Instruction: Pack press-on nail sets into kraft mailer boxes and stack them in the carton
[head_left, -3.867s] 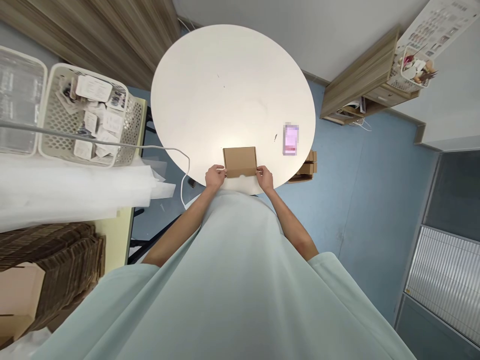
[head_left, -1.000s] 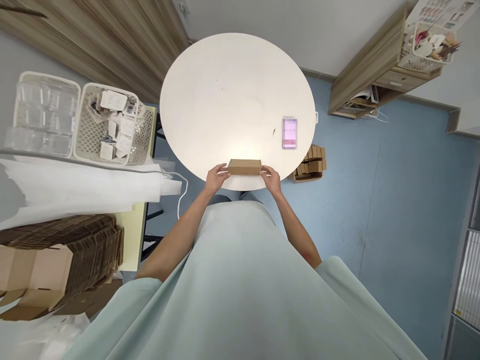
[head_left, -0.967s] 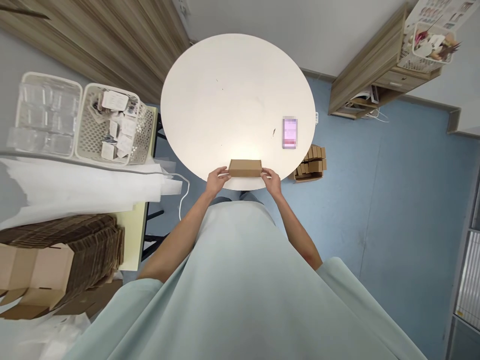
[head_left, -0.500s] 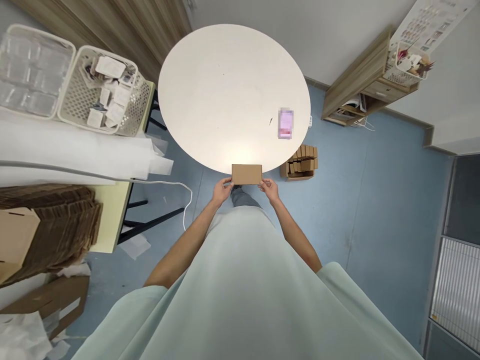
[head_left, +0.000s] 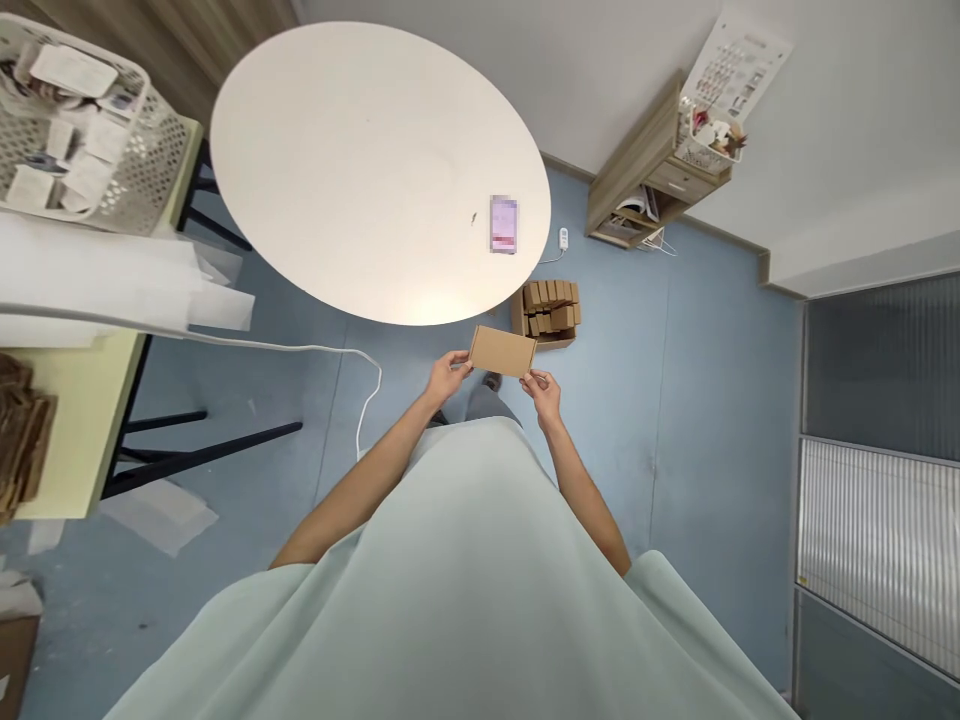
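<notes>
A flat brown cardboard box (head_left: 502, 352), closed, is held in front of me between both hands, tilted slightly down to the right. My left hand (head_left: 449, 376) grips its left end, and my right hand (head_left: 542, 392) pinches its lower right corner. Just beyond the box is the near edge of a round white table (head_left: 360, 170). To the right of the table, on the floor, stands an open carton (head_left: 555, 343) packed with several small brown boxes (head_left: 551, 293).
A phone-like object with a blurred pink screen (head_left: 504, 224) lies on the table. On the left, a side table (head_left: 82, 420) carries a white basket (head_left: 127, 170), white sheets and stacked cardboard. A white cable (head_left: 300, 348) hangs from it. A wooden cabinet (head_left: 637, 160) stands at the back right.
My view has turned to the right, so the table and shelves shift left. Both hands still hold the box, which has moved off the table's edge towards the carton and tilted.
</notes>
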